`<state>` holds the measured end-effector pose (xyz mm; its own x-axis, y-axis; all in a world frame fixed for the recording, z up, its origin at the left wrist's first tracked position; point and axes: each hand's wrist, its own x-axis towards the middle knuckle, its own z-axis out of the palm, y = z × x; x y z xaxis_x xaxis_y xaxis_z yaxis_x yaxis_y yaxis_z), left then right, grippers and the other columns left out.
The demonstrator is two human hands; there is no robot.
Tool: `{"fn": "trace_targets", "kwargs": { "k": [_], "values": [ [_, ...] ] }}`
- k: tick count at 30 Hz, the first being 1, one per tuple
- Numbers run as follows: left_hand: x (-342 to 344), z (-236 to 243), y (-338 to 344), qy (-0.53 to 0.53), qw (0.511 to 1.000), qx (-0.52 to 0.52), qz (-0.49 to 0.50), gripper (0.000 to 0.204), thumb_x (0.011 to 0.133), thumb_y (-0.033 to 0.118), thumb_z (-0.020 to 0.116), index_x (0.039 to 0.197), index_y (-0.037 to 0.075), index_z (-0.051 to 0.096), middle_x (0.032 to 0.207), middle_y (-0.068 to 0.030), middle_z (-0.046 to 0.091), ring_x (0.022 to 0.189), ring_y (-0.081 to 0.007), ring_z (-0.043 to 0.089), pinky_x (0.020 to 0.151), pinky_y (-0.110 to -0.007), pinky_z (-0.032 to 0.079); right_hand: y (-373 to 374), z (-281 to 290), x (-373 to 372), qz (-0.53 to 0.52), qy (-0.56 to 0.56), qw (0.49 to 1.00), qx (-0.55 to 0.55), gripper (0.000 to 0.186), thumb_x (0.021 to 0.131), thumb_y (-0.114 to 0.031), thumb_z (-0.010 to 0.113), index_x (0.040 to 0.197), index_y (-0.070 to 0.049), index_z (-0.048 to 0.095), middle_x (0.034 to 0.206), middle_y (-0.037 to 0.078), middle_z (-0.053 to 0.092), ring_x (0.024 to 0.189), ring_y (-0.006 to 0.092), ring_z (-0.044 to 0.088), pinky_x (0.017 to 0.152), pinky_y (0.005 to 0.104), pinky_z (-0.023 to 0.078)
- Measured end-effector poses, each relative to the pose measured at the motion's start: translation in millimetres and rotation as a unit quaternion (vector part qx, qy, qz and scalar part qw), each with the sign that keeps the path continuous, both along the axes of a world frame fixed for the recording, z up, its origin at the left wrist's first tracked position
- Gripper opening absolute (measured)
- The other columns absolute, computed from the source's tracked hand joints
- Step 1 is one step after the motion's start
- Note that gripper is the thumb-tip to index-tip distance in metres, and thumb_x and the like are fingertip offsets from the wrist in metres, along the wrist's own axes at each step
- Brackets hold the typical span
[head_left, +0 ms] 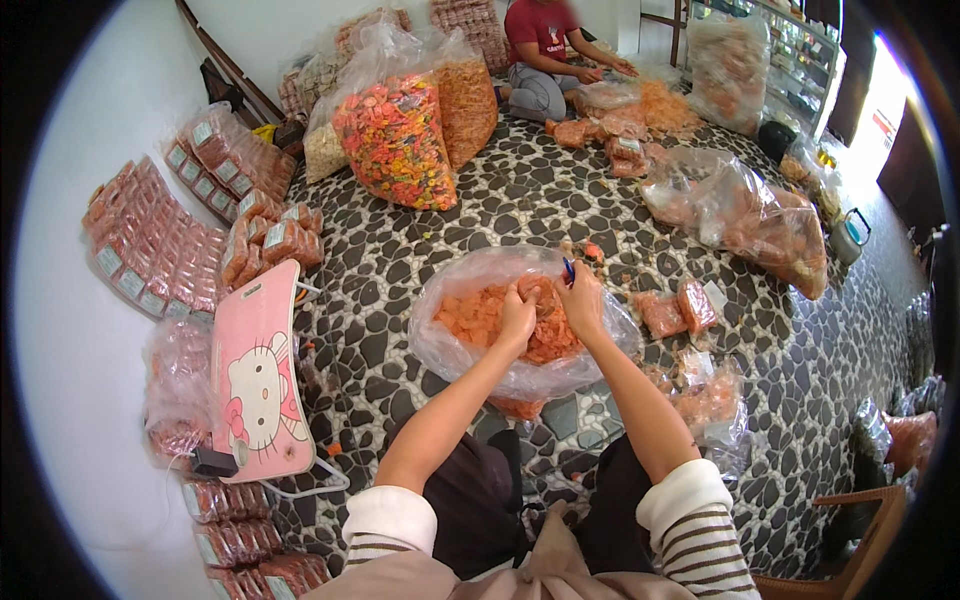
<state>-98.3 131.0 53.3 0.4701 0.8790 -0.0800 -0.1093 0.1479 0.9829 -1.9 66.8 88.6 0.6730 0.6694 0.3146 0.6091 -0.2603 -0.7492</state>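
A large clear plastic bag [462,268] stands open between my knees, its rim folded outward. Thin orange chips [470,318] fill it. Over the bag, my left hand [518,316] is closed, its fingertips at an orange chip-like piece [541,291]. Beside it my right hand [582,302] is closed around a small blue tool [570,271], whose kind I cannot make out. The fingers hide most of both held things.
Packed orange packets [690,308] lie to the right. A pink folding table [258,375] leans at the left by stacked packets [160,240]. Big bags of coloured chips [395,140] stand behind. Another person [545,60] sits at the back. A brown chair [865,540] is at lower right.
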Motion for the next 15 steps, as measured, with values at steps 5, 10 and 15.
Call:
{"fn": "trace_targets", "kwargs": {
  "k": [5,10,15],
  "values": [
    [-0.3,1.3,-2.0,-0.015,0.999,-0.035,0.004,0.039,0.085,0.020,0.054,0.113,-0.003,0.037,0.113,-0.0130,0.048,0.104,-0.0191,0.046,0.089,-0.030,0.035,4.1,-6.5,-2.8,0.054,-0.038,0.997,0.041,0.018,0.076,-0.014,0.056,0.085,0.001,0.052,0.082,0.022,0.055,0.077,0.0392,0.053,0.066,0.0431,0.042],
    [-2.6,4.4,-7.0,-0.065,0.998,0.015,0.016,0.047,0.085,0.027,0.054,0.115,-0.004,0.033,0.116,-0.0140,0.046,0.109,-0.0197,0.043,0.092,-0.029,0.031,14.7,-15.1,-8.0,-0.012,0.064,0.998,-0.001,0.018,0.076,-0.016,0.058,0.085,0.000,0.058,0.077,0.018,0.061,0.074,0.0322,0.059,0.064,0.0385,0.043],
    [-4.1,-5.7,9.8,-0.022,0.994,0.032,0.102,0.055,0.086,0.030,0.052,0.120,-0.005,0.027,0.115,-0.0148,0.045,0.110,-0.0212,0.041,0.093,-0.029,0.030,16.1,-23.8,-16.5,0.009,0.101,0.994,-0.032,0.021,0.074,-0.021,0.062,0.084,-0.003,0.060,0.067,0.012,0.060,0.061,0.0231,0.059,0.055,0.0335,0.043]
  ]
}}
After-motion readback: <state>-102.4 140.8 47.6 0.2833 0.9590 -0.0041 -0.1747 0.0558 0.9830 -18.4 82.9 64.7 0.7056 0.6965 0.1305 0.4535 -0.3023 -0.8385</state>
